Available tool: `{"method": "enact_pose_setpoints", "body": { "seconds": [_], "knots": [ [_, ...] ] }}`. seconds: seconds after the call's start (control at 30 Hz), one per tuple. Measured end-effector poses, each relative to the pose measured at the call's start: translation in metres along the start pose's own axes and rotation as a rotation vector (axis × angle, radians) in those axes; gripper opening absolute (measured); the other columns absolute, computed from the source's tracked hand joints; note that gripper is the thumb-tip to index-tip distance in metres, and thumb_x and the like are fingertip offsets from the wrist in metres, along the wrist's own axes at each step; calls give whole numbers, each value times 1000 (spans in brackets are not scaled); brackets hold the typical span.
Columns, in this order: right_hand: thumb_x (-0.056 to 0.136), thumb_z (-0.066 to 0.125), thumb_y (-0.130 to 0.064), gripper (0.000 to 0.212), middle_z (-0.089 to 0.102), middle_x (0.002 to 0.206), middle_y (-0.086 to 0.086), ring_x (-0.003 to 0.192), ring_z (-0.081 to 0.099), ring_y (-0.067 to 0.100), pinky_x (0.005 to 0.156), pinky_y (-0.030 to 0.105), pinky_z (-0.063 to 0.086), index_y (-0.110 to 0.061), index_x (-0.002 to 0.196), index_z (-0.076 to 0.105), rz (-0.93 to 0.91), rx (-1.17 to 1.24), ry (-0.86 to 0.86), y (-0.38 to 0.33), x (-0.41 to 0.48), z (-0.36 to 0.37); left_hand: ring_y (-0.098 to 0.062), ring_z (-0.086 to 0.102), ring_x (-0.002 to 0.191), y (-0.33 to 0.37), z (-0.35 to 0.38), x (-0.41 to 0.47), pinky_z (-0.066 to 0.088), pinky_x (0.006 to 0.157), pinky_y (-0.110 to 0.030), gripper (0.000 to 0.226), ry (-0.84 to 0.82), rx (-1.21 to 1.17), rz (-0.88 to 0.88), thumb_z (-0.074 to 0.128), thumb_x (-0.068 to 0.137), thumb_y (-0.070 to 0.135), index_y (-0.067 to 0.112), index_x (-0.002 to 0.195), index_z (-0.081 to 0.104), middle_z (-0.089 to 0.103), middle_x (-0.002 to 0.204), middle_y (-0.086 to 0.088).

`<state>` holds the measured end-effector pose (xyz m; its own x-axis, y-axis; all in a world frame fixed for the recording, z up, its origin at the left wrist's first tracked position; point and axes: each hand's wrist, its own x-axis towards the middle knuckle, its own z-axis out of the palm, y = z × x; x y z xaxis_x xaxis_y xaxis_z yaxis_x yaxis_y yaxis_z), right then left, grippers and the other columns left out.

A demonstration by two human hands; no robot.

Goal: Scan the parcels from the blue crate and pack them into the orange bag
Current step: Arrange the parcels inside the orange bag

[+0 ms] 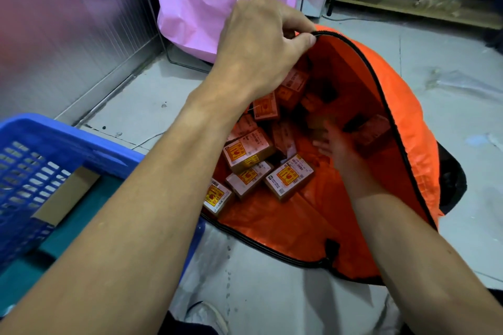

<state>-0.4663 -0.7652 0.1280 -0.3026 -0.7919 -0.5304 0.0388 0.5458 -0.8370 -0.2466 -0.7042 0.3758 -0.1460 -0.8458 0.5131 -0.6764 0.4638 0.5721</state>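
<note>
Many parcels (290, 177) packed in orange bag (402, 106). Left hand (261, 43) pinches its rim; right hand (340, 152), blurred, appears slack inside. Blue crate (89, 139) looks nearly emptied.

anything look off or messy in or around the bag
Nothing spilled or damaged. The parcels lie in a jumbled heap inside the orange bag, tilted every which way rather than stacked. The left hand pinches its zipper rim open; the right hand inside is too blurred to judge.
</note>
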Motion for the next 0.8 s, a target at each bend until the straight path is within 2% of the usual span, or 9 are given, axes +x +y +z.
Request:
{"method": "enact_pose_setpoints", "body": {
  "seconds": [0.13, 0.23, 0.33, 0.4, 0.47, 0.57, 0.63, 0.7, 0.8],
  "knots": [
    [102, 60, -33, 23, 72, 105, 6, 85, 68, 19, 80, 34, 55, -12, 108, 66, 42, -228, 18, 64, -20, 14, 10, 57, 69, 4, -2, 0, 48, 75, -15, 16, -9, 21, 1, 73, 91, 32, 28, 103, 83, 54, 75, 36],
    [91, 74, -30, 36, 74, 119, 10, 99, 73, 23, 90, 41, 59, -15, 123, 69, 83, -215, 12, 119, -26, 30, 9, 58, 71, 5, -2, -1, 49, 77, -14, 16, -7, 30, 12, 74, 92, 32, 27, 104, 83, 55, 78, 34],
    [92, 68, -47, 59, 57, 142, 5, 127, 56, 32, 109, 49, 47, -20, 142, 54, 261, -196, -142, 150, -39, 49, 6, 61, 75, 3, -2, -2, 53, 81, -18, 16, 8, 0, 9, 75, 91, 30, 26, 104, 83, 60, 80, 28],
    [94, 63, -55, 64, 51, 145, 5, 134, 50, 36, 110, 49, 44, -24, 147, 45, 328, -131, -193, 160, -44, 55, 3, 63, 80, 3, -2, -4, 56, 82, -22, 16, 9, -15, 8, 75, 91, 31, 26, 104, 83, 63, 82, 25],
    [96, 61, -54, 65, 52, 146, 11, 128, 53, 36, 103, 47, 48, -23, 149, 43, 363, -49, -170, 164, -42, 57, 2, 66, 83, 2, -1, -7, 58, 83, -25, 15, -1, -26, 11, 74, 91, 31, 27, 103, 83, 66, 84, 22],
    [95, 63, -51, 58, 61, 126, 12, 100, 60, 26, 81, 37, 50, -21, 144, 50, 359, 46, -154, 168, -38, 54, 4, 67, 80, -4, -1, -13, 58, 80, -23, 15, -18, -50, 21, 73, 91, 30, 26, 101, 84, 66, 81, 26],
    [93, 65, -51, 57, 64, 115, 7, 95, 61, 21, 88, 38, 50, -21, 141, 54, 322, 72, -151, 168, -33, 54, 6, 66, 75, -7, 0, -17, 57, 75, -23, 14, -32, -62, 18, 73, 91, 30, 26, 99, 84, 66, 78, 28],
    [93, 67, -49, 57, 64, 121, 8, 100, 61, 22, 98, 41, 50, -20, 141, 55, 316, 76, -146, 169, -29, 54, 7, 61, 66, -11, 1, -19, 50, 68, -21, 13, -33, -70, -4, 72, 91, 31, 28, 98, 83, 63, 71, 29],
    [92, 69, -48, 52, 62, 129, 8, 93, 60, 19, 96, 40, 50, -19, 134, 58, 311, 71, -149, 170, -27, 58, 0, 61, 64, -15, 4, -20, 49, 68, -24, 15, -10, -84, -36, 71, 89, 34, 28, 96, 83, 66, 68, 20]
  ]
}}
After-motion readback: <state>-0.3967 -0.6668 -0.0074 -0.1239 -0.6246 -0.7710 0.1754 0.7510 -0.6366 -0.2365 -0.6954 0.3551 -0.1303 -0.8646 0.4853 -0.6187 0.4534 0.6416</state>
